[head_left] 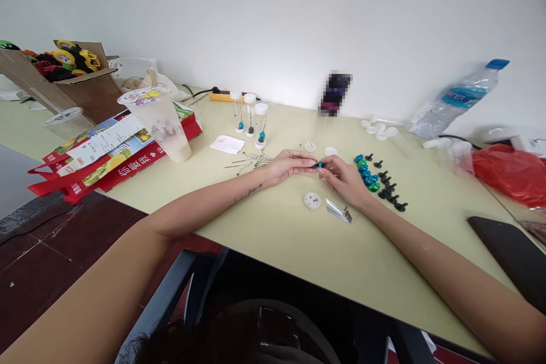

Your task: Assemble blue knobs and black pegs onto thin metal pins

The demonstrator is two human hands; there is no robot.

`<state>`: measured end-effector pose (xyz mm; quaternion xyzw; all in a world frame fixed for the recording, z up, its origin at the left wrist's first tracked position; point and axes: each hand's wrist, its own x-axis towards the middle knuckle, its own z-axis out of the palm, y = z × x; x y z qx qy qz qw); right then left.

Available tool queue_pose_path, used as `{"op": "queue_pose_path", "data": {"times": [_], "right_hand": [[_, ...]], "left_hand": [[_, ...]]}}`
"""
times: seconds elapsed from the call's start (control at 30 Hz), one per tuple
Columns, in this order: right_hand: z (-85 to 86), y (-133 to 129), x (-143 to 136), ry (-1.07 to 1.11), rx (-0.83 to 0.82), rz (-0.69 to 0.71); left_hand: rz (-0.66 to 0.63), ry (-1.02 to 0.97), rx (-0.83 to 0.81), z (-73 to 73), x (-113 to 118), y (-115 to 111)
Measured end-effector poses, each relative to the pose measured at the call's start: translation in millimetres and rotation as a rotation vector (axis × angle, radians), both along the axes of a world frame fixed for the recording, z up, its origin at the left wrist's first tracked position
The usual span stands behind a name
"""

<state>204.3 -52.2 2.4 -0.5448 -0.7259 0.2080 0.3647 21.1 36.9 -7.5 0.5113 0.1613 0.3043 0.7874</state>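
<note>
My left hand (294, 165) and my right hand (342, 176) meet above the table, fingertips pinching a small blue-and-black part (318, 165) between them. Fingers cover much of that part, so its exact kind is hidden. Right of my right hand lie blue and green shiny pieces (367, 176) and a row of black stemmed pieces (387, 185). A white round lid (312, 201) with tiny dark bits in it sits just below my hands, beside a bundle of thin metal rods (338, 211). Thin wire-like pieces (251, 160) are scattered behind my left wrist.
Clear tubes with white caps (250, 116) stand at the back. A drink cup (164, 125), red bags (132, 168) and a toy-filled cardboard box (87, 88) are left. A tilted water bottle (458, 99), red plastic bag (512, 173) and black phone-like slab (507, 253) are right.
</note>
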Motion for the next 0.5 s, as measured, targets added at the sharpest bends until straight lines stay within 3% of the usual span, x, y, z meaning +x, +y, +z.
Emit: {"op": "queue_pose_path", "data": {"times": [0.5], "right_hand": [[5.2, -3.4, -2.5, -0.062, 0.006, 0.003]], "left_hand": [[-0.025, 0.005, -0.004, 1.4, -0.6, -0.7]]}}
